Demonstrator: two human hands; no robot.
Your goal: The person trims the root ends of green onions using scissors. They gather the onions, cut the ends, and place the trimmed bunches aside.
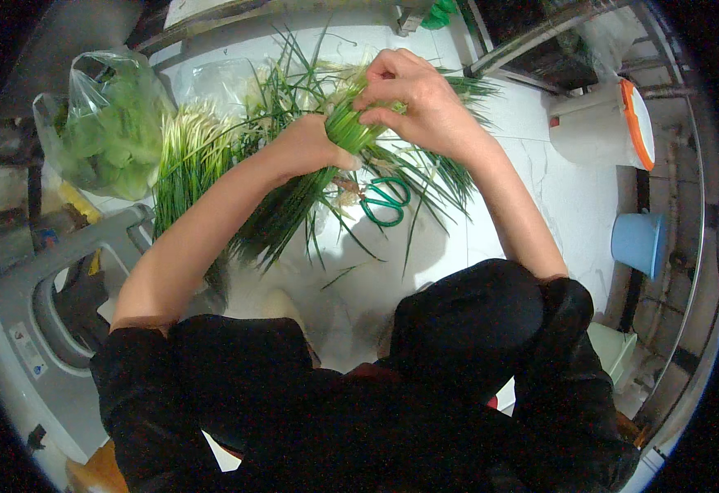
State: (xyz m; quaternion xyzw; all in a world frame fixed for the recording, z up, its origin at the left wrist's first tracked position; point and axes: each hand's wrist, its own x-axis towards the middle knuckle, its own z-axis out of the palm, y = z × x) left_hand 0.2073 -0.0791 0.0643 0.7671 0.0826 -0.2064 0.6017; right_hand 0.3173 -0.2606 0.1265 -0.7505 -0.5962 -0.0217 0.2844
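Observation:
A thick bundle of long green chives (pixel 285 212) is clasped in my left hand (pixel 313 145), its pale cut ends pointing up and right. My right hand (pixel 418 101) is at those ends, thumb and fingers bent in against the stems; whether it pinches any is hard to tell. Below the bundle lie scissors with green handles (pixel 387 202), their blades partly hidden among scraps. Another pile of chives (pixel 196 145) with whitish ends rests to the left, and loose chives (pixel 451 172) spread over the white floor behind and right of my hands.
A clear plastic bag of leafy greens (pixel 110 132) stands at the left, above a grey plastic stool (pixel 39 333). On the right are a white bucket with an orange rim (pixel 587 126), a blue bucket (pixel 636 243) and a pale green container (pixel 610 351). A metal frame (pixel 538 46) runs across the upper right.

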